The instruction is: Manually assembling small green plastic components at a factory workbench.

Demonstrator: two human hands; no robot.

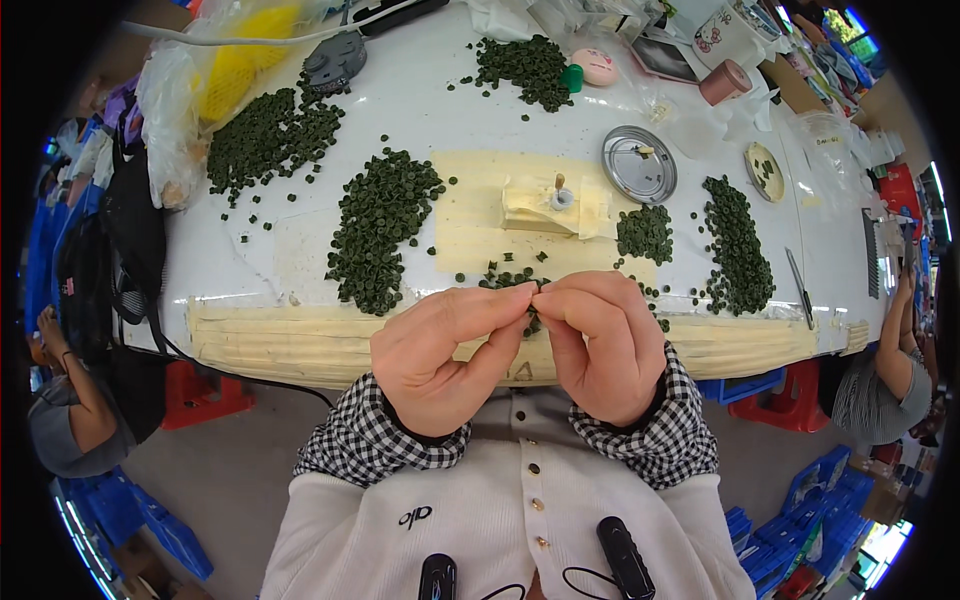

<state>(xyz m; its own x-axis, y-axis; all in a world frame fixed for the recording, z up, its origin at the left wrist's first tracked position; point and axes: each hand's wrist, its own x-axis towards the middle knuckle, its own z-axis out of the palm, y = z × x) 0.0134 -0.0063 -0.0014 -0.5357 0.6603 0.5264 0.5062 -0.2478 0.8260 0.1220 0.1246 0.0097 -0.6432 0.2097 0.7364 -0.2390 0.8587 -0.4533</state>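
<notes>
Green pieces (375,240) are heaped about the upper half of the frame, and one seems to be pinched near its centre, mostly hidden, between the thumbs and forefingers of the left hand (450,345) and the right hand (608,345). For so small a thing, a light, even pinch by the very fingertips is best used, with both wrists steadied low over the table (400,100), so that any slip is easily recovered.
</notes>
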